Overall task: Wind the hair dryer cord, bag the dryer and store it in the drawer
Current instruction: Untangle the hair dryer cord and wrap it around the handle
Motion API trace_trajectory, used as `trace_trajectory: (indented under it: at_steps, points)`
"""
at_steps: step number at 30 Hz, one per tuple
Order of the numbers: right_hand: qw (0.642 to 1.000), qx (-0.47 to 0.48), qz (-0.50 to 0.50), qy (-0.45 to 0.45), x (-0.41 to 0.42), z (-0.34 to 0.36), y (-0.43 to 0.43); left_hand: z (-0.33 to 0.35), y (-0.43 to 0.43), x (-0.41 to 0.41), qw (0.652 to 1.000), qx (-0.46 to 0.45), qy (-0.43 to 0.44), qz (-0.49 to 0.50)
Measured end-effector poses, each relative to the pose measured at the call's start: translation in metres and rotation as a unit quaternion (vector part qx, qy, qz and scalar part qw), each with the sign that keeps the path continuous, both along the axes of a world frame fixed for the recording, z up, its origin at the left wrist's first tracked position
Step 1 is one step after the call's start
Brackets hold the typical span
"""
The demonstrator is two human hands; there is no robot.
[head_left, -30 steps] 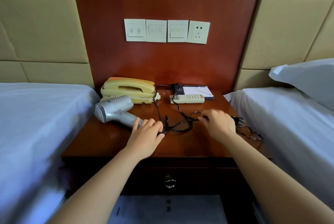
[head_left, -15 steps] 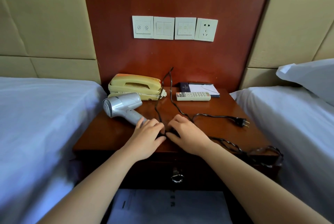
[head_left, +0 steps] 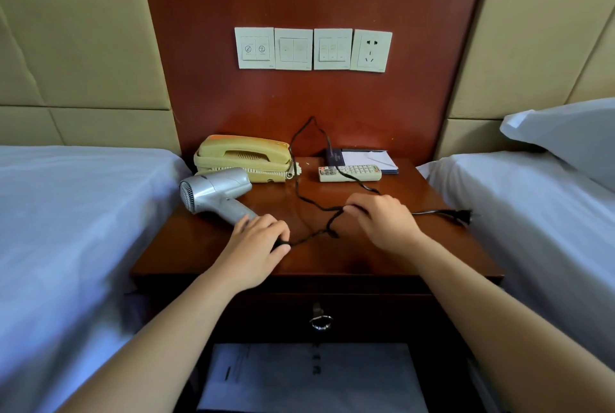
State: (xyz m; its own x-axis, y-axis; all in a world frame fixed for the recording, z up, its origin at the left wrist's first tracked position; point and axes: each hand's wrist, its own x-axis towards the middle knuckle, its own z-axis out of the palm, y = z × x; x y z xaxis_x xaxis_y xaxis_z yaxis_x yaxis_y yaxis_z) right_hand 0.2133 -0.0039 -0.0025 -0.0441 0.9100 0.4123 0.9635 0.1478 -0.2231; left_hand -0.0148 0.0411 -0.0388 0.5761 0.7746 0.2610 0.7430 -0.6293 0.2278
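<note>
your left hand (head_left: 256,239) is curled round the handle end of the hair dryer (head_left: 216,193), right where the cord (head_left: 319,236) leaves it. your right hand (head_left: 382,223) sits apart from it to the right, clamped on the cord further along. between the two hands only a short twisted stretch is gathered. the rest loops up against the back panel, over the remote (head_left: 349,173), and trails to the plug (head_left: 462,214) lying loose on the nightstand (head_left: 332,262). so the winding looks barely begun. the dryer lies on its side beside the telephone (head_left: 243,158), no bag is in view, and the drawer (head_left: 319,316) below is closed — bagging and storing are both left to do.
</note>
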Motion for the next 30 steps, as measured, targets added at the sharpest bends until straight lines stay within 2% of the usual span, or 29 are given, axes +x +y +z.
trace_trajectory:
  at_steps: [6,9,11,15,17,19,20,21,23,24,25,27,30]
  points:
    - [0.995,-0.070,-0.065,-0.004,0.027,0.007,0.000,-0.005,-0.001,0.006,0.999,0.016,0.018,0.026]
    - [0.982,-0.182,-0.025,0.044,0.035,0.010,0.002,-0.007,-0.001,0.012,0.999,0.024,-0.001,0.042]
    - [0.974,-0.217,0.004,0.067,0.035,0.012,0.002,-0.008,-0.005,0.017,0.997,0.033,-0.039,0.060]
    - [0.979,-0.138,0.053,0.139,0.024,0.019,0.001,0.000,-0.023,0.033,0.982,0.056,-0.106,0.143]
    - [0.977,-0.091,0.066,0.183,0.020,0.023,0.000,0.005,-0.033,0.043,0.977,-0.021,-0.137,0.160]
    - [0.973,-0.057,0.072,0.211,0.016,0.026,-0.001,0.010,-0.040,0.057,0.951,-0.165,-0.207,0.157]
    - [0.972,-0.045,0.078,0.216,0.015,0.027,-0.001,0.014,-0.041,0.064,0.918,-0.243,-0.272,0.155]
    - [0.971,-0.038,0.087,0.221,0.013,0.028,-0.001,0.018,-0.042,0.071,0.863,-0.322,-0.355,0.157]
    - [0.964,-0.039,0.106,0.243,0.010,0.028,-0.001,0.028,-0.043,0.084,0.703,-0.464,-0.516,0.156]
    - [0.958,-0.043,0.112,0.259,0.009,0.029,-0.002,0.032,-0.042,0.089,0.632,-0.497,-0.575,0.154]
    - [0.954,-0.046,0.113,0.275,0.009,0.029,-0.001,0.036,-0.040,0.093,0.580,-0.508,-0.620,0.148]
    - [0.949,-0.051,0.110,0.291,0.013,0.031,-0.002,0.044,-0.037,0.097,0.502,-0.502,-0.693,0.123]
    - [0.958,-0.066,0.100,0.261,0.022,0.031,-0.002,0.058,-0.031,0.096,0.420,-0.475,-0.768,0.090]
